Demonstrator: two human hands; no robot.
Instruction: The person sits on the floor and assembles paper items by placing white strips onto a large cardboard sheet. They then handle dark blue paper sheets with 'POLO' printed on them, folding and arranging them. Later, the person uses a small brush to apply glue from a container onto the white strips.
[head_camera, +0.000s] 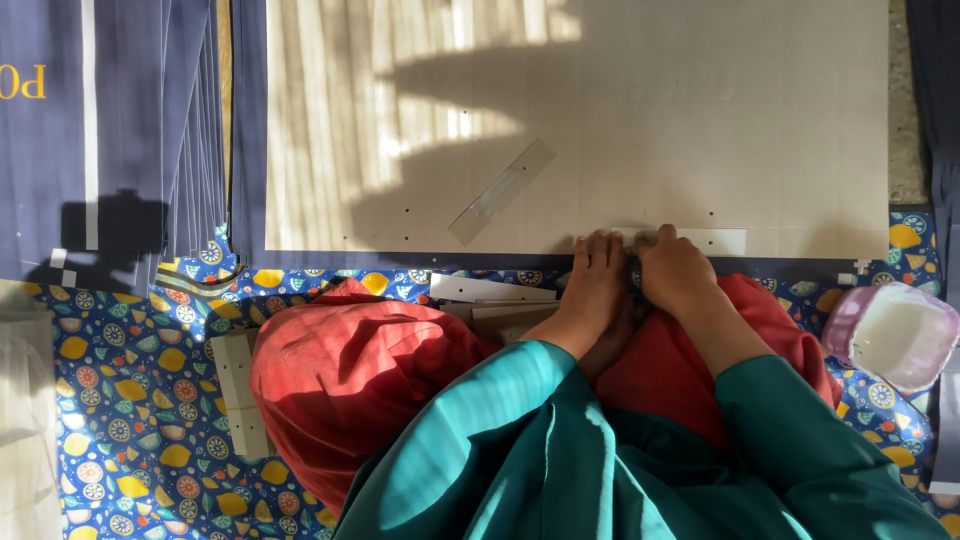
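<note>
Teal sleeves (560, 440) lead to both hands pressed flat on a cardboard sheet's (600, 110) near edge over the patterned floor cloth (130, 390)

Left hand: my left hand (598, 272) lies flat on the near edge of the grey board (700, 120), fingers pressing down.
Right hand: my right hand (675, 268) is just beside it, fingertips on a white strip (715, 241) at the board's edge.
On the board: a clear ruler (502, 190) lies slanted, apart from both hands.
Floor: patterned blue cloth (130, 400); a pinkish tub (893, 335) sits to my right.
</note>
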